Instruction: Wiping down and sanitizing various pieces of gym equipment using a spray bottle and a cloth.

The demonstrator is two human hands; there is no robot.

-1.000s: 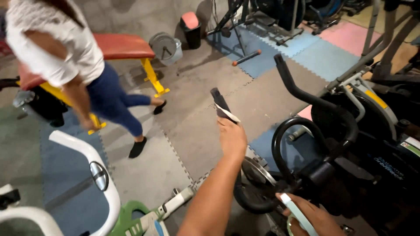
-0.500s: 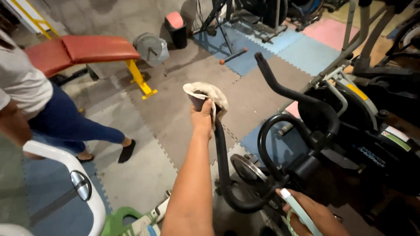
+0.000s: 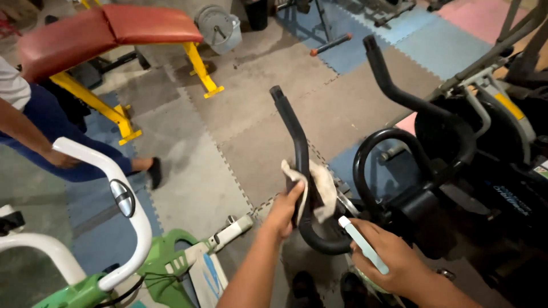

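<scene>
My left hand (image 3: 285, 209) grips a beige cloth (image 3: 319, 187) wrapped around the lower curve of the black left handlebar (image 3: 294, 131) of an exercise bike. The bar's tip rises bare above the cloth. My right hand (image 3: 383, 258) holds a pale green spray bottle (image 3: 363, 252) low at the right, close beside the bend of the handlebar. The bike's second black handlebar (image 3: 394, 97) curves up to the right.
A white and green exercise bike (image 3: 123, 228) stands at the lower left. Another person (image 3: 34, 137) in dark blue trousers bends at the left edge. A red and yellow bench (image 3: 114, 34) and a weight plate (image 3: 217, 25) lie behind. More black machines (image 3: 502, 142) crowd the right.
My left hand slid the cloth from the handlebar's tip down to its lower curve. The other person moved further left. My right hand with the bottle rose slightly.
</scene>
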